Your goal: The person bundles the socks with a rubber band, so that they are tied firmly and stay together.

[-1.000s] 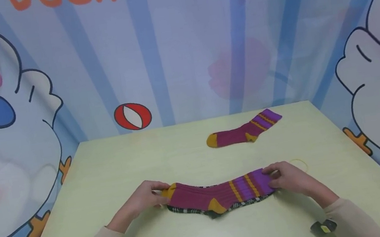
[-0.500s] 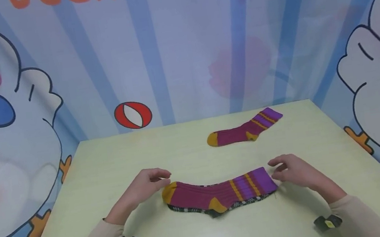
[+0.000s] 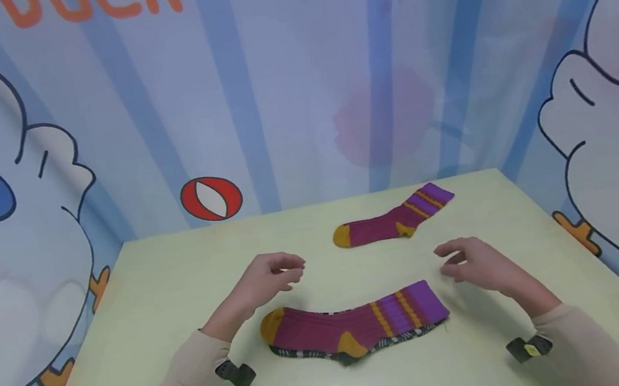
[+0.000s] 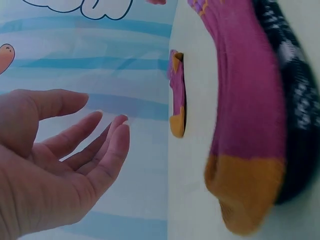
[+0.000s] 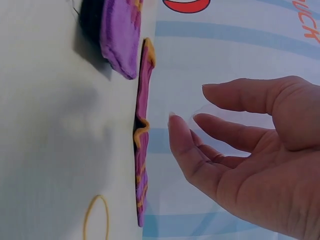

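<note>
A maroon sock (image 3: 316,326) with mustard toe and heel and a purple striped cuff lies flat near the front of the table. Under it a black-and-white patterned sock (image 4: 295,90) shows along the near edge. A matching maroon sock (image 3: 376,228) lies farther back, its cuff to the right. My left hand (image 3: 270,276) hovers behind the toe end of the near pair, fingers loosely bent, holding nothing. Off the cuff end, to the right, my right hand (image 3: 474,262) is raised with relaxed fingers and nothing in them.
The pale table (image 3: 188,263) carries the socks. A thin yellow elastic band (image 5: 96,220) lies on it, seen in the right wrist view. A striped cloth backdrop (image 3: 283,91) with printed ducks rises behind and at both sides.
Both hands have let go of the near sock's ends and lifted. The left hand has moved back and to the right; the right hand has risen a little. The socks stay put.
</note>
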`<control>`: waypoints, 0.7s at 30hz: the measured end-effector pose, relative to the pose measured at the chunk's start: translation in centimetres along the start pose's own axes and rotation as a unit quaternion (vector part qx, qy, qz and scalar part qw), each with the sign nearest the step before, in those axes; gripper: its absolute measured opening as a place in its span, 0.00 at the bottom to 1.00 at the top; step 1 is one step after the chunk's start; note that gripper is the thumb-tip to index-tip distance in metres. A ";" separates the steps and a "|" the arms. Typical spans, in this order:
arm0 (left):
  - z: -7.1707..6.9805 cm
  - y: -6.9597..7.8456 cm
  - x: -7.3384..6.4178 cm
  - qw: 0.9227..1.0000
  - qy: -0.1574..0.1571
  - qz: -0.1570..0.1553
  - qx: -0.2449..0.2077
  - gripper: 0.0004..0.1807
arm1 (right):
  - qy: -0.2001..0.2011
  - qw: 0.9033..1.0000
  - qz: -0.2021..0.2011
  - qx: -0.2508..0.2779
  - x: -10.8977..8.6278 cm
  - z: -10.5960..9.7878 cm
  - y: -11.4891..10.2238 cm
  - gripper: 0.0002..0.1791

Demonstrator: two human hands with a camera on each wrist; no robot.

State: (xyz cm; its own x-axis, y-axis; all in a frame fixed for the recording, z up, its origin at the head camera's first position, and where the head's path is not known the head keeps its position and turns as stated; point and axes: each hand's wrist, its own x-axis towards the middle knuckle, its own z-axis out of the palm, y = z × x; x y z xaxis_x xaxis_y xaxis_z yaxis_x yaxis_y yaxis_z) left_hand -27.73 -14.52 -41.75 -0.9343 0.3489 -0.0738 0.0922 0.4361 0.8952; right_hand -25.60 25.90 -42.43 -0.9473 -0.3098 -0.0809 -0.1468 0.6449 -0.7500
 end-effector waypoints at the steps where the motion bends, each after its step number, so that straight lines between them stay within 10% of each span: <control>1: 0.2 0.2 0.4 1.000 -0.002 -0.001 -0.007 0.16 | 0.001 1.000 0.000 -0.001 0.2 0.0 0.0 0.26; 21: 3.3 1.4 9.1 0.999 0.037 0.000 0.018 0.17 | 0.020 1.000 0.013 0.020 7.2 -6.0 3.2 0.29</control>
State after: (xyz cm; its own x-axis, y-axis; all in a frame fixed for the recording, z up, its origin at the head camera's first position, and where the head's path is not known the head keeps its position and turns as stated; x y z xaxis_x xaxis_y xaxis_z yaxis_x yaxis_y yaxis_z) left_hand -34.99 -8.03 -42.62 -0.9568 0.2880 -0.0393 0.1042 0.4660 0.8786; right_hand -34.61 29.98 -41.49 -0.9617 -0.2638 -0.0747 -0.1111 0.6241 -0.7734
